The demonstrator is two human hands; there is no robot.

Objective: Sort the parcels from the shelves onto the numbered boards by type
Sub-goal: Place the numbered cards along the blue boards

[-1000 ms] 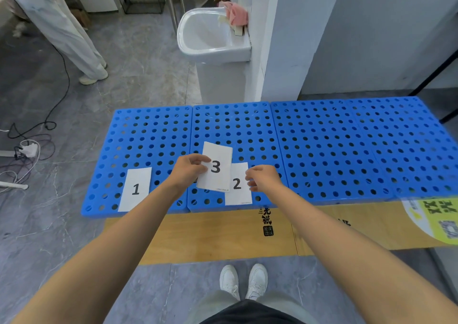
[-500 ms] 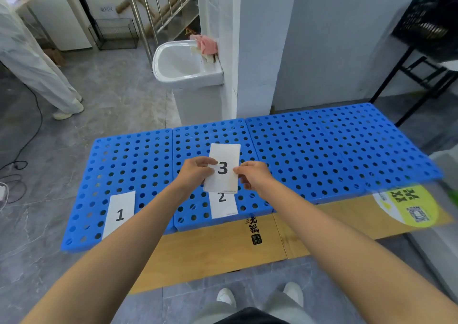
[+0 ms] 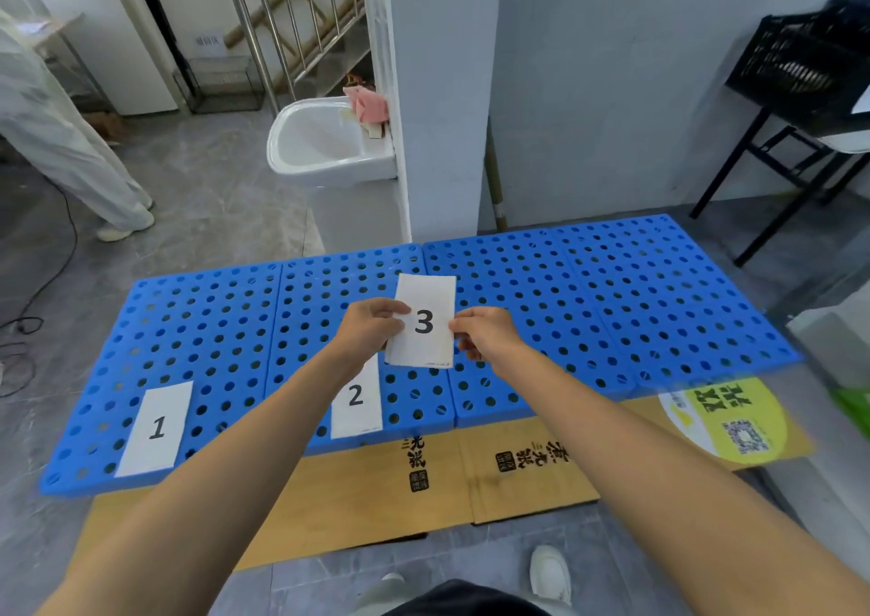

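Several blue perforated boards (image 3: 612,304) lie side by side on the floor. A white card marked 1 (image 3: 155,427) lies on the leftmost board, and a card marked 2 (image 3: 356,403) lies on the second one. I hold a white card marked 3 (image 3: 426,321) up in the air above the boards. My left hand (image 3: 369,328) pinches its left edge and my right hand (image 3: 485,337) pinches its right edge. No parcels are in view.
Flattened brown cardboard (image 3: 376,488) lies under the boards' near edge. A white sink (image 3: 325,144) and a white pillar (image 3: 438,97) stand behind them. A black rack with a crate (image 3: 800,69) is at the right. A person's legs (image 3: 61,144) are at the far left, with cables (image 3: 28,328) on the floor.
My right hand came in and took the right edge of the card marked 3. The card rose off the card marked 2, and my view swung up and to the right.
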